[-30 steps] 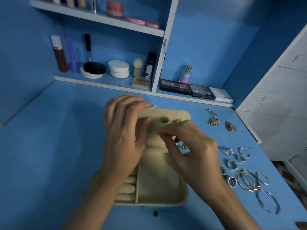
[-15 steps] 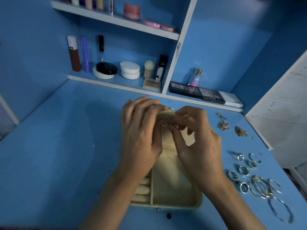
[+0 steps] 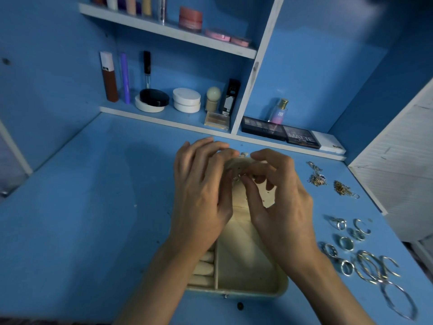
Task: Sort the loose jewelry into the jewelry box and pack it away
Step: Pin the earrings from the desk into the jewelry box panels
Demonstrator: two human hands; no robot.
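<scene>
Both hands meet over the raised lid (image 3: 240, 199) of the open jewelry box (image 3: 257, 293). Left hand (image 3: 201, 195) curls round the lid's left edge; right hand (image 3: 281, 207) pinches a small earring (image 3: 237, 178) against it. The box sits mid-desk (image 3: 93, 207), near the front edge.

Jewelry box (image 3: 246, 270): cream, matt, soft cloth-like lining. Earring (image 3: 237, 178) at box lid: glinting metal. Right of box, rings (image 3: 345, 243) and bangles (image 3: 365, 265): polished shiny metal; chains (image 3: 317, 178): fine glittery metal. Desk (image 3: 93, 207) under box: smooth matt blue paint, few specks.
</scene>
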